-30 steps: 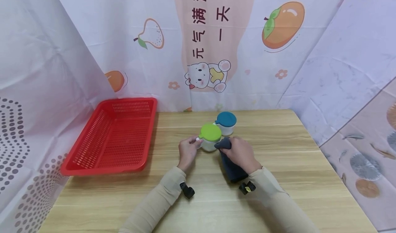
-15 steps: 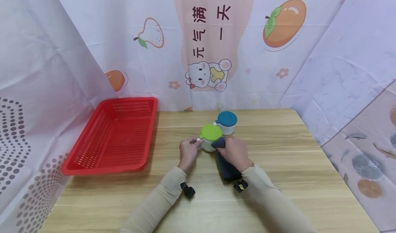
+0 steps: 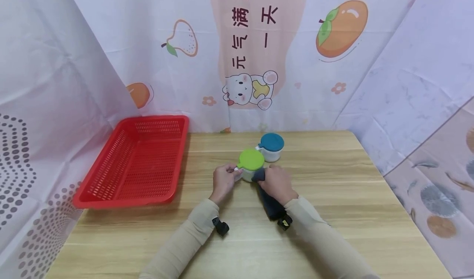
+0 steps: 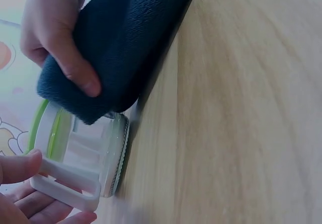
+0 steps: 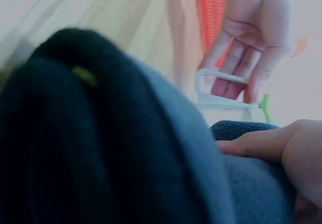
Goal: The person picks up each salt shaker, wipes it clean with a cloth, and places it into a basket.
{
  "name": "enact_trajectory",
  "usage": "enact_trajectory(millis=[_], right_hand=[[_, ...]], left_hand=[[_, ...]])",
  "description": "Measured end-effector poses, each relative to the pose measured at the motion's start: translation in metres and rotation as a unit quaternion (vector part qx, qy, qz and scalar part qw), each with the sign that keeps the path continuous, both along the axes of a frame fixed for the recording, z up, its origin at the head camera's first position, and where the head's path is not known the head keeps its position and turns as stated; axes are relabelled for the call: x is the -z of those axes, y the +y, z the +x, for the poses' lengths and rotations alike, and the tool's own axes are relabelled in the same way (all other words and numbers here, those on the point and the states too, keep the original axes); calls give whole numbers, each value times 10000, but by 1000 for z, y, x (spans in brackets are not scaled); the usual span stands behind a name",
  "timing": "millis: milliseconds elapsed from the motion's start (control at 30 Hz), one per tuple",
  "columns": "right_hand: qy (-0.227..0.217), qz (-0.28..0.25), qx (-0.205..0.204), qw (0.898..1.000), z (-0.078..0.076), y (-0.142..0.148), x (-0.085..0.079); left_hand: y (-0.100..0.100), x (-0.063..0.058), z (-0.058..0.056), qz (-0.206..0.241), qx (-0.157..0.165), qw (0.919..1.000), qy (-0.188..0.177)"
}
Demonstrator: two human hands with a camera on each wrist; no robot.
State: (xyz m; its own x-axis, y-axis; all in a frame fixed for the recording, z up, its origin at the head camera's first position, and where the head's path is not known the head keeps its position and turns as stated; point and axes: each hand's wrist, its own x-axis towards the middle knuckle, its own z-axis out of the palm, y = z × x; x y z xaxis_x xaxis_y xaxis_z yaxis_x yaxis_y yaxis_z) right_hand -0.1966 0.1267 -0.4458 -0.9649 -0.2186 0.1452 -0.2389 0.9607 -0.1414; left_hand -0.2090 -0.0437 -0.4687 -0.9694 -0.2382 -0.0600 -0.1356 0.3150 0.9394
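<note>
A clear seasoning jar with a green lid [image 3: 251,159] stands on the wooden table. My left hand [image 3: 224,183] pinches its white handle [image 4: 68,183] between thumb and fingers, at the jar's left side. My right hand [image 3: 278,184] grips a folded dark blue cloth [image 4: 126,48], its thumb lying along the fabric. The cloth's front end is right at the jar's wall and hides part of it; the rest hangs down toward the wrist. In the right wrist view the cloth [image 5: 115,133] fills much of the picture.
Behind the green-lidded jar stands a similar jar with a blue lid [image 3: 272,142]. A red plastic basket [image 3: 174,180] sits at the table's left. A printed curtain [image 3: 200,81] hangs along the table's back edge.
My right hand has moved left with the cloth, along the front of the green-lidded jar. My left hand keeps its hold on the handle, nearly in place.
</note>
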Motion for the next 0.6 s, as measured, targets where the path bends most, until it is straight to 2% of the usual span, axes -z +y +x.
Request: enact_trajectory(millis=[367,600], right_hand=[[-171,209,-36,9996,-1,0,9],[-346,-165,-61,9992,0,6,3]], left_hand=[[-7,-2,-1,42,219,9995,-220],[-10,-2,-1,310,411,9980,-377]])
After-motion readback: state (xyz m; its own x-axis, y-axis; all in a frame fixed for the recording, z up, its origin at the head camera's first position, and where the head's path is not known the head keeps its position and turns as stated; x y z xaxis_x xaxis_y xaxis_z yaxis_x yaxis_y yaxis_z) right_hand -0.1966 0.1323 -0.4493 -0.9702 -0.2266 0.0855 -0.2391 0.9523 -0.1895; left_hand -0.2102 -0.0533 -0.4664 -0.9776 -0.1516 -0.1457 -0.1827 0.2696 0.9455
